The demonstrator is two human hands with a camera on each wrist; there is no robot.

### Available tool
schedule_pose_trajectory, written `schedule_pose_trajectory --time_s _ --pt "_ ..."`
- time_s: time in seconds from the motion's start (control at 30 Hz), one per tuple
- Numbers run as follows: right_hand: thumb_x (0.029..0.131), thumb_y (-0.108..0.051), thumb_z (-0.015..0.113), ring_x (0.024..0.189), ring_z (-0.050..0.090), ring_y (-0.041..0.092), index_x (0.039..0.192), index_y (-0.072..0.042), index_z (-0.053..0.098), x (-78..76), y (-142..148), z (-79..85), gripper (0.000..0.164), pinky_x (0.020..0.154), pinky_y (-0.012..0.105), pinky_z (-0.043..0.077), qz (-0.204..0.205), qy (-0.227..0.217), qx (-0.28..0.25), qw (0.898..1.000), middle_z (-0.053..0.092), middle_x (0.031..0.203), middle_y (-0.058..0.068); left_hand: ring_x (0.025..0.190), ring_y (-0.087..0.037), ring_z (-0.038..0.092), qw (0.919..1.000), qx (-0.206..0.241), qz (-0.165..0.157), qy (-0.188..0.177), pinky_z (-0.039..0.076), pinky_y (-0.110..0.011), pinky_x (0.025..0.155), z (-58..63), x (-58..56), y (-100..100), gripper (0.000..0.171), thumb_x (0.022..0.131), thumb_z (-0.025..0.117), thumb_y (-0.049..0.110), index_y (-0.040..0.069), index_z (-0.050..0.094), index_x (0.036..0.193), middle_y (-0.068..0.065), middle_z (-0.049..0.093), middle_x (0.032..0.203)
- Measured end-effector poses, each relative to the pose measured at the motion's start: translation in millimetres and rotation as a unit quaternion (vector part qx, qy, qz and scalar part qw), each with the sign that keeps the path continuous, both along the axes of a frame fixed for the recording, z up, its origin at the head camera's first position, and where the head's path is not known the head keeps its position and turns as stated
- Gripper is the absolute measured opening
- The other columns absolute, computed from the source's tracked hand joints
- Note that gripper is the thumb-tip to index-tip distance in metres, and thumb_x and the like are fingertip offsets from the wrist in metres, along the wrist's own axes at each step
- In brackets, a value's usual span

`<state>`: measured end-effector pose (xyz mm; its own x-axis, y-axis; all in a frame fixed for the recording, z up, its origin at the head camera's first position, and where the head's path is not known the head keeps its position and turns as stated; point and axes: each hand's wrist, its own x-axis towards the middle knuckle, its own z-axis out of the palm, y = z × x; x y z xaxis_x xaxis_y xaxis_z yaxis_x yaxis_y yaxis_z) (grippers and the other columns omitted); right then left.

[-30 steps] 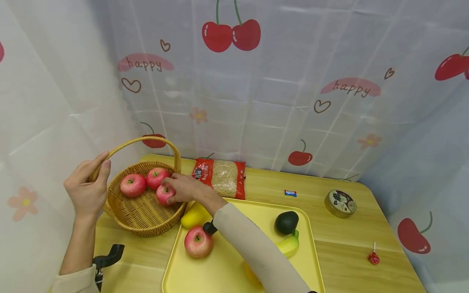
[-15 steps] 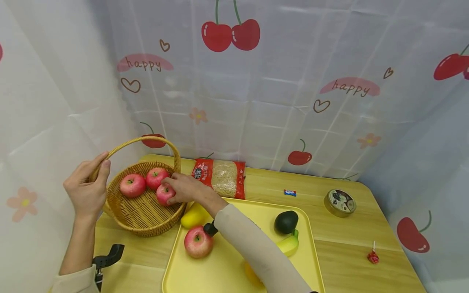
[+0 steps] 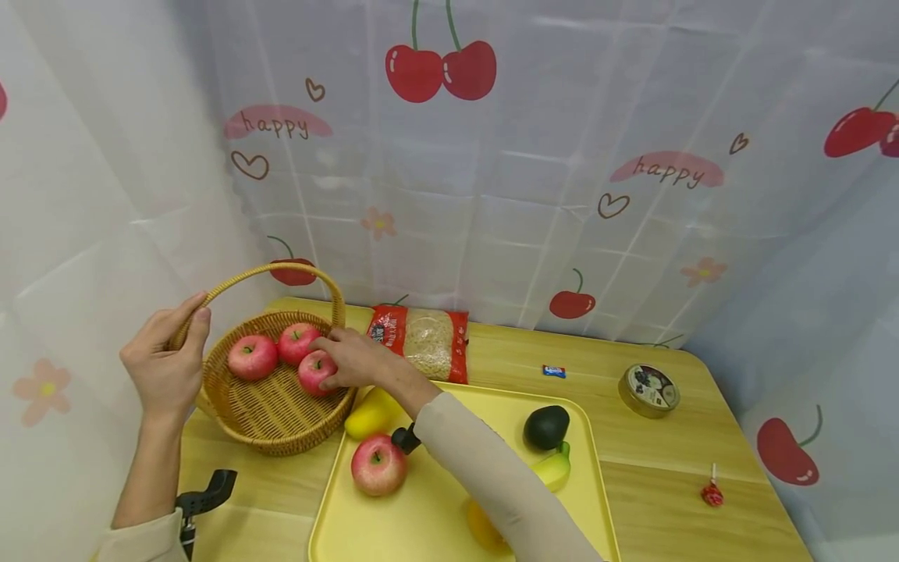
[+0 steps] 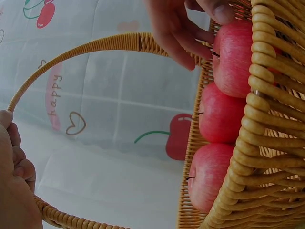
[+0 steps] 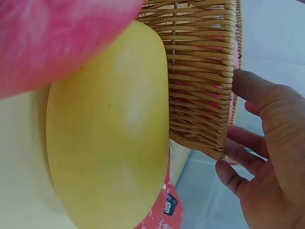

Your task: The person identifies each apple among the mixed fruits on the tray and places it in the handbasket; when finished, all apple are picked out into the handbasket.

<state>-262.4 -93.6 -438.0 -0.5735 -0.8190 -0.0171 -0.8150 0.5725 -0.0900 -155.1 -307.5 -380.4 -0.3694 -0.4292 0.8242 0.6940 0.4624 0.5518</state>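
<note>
My left hand [image 3: 167, 355] grips the arched handle [image 4: 86, 46] of a round wicker basket [image 3: 281, 442] at the left. Inside it lie three pinkish-red apples, two of them side by side: a left apple [image 3: 253, 357] and a back apple [image 3: 298, 343]. Reaching over the rim, my right hand [image 3: 357, 359] holds the third apple [image 3: 318, 372], thumb on one side and fingers on the other. In the left wrist view, its thumb meets that apple [image 4: 233, 57]. The right wrist view shows the right hand [image 5: 271, 152] at the basket's rim, mostly hiding the apple.
A yellow tray [image 3: 421, 538] bears a large apple [image 3: 379, 465], a mango [image 3: 372, 414], an avocado [image 3: 546, 427], a banana [image 3: 555, 470] and an orange-yellow fruit [image 3: 483, 527]. Around it lie a red-edged bag [image 3: 430, 343], a blue candy [image 3: 553, 371], a round tin [image 3: 649, 390] and a lollipop [image 3: 712, 494].
</note>
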Motion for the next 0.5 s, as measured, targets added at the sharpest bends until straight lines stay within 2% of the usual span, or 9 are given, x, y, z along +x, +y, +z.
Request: schedule_pose_trajectory --time_s 0.2,0.5 --pt "0.091 -0.055 0.068 0.124 0.051 0.018 0.148 -0.030 0.047 2.3 5.0 6.4 0.066 0.102 0.032 0.046 -0.002 -0.005 0.006 1.000 0.049 0.142 0.002 0.066 -0.001 0.051 1.0000 0.000 0.001 0.000 0.038 -0.010 0.062 0.1 0.0 0.9 0.015 0.085 0.071 -0.011 -0.013 0.074 0.099 0.007 0.071 0.081" --pt "0.092 -0.054 0.067 0.126 0.050 0.015 0.147 -0.032 0.049 5.7 22.5 20.7 0.063 0.104 0.032 0.045 -0.003 -0.030 -0.027 0.999 0.049 0.142 -0.002 0.065 -0.002 0.050 1.0000 0.004 -0.002 0.004 0.037 -0.010 0.061 0.8 -0.4 1.3 0.015 0.084 0.071 -0.012 -0.014 0.074 0.099 0.005 0.072 0.081"
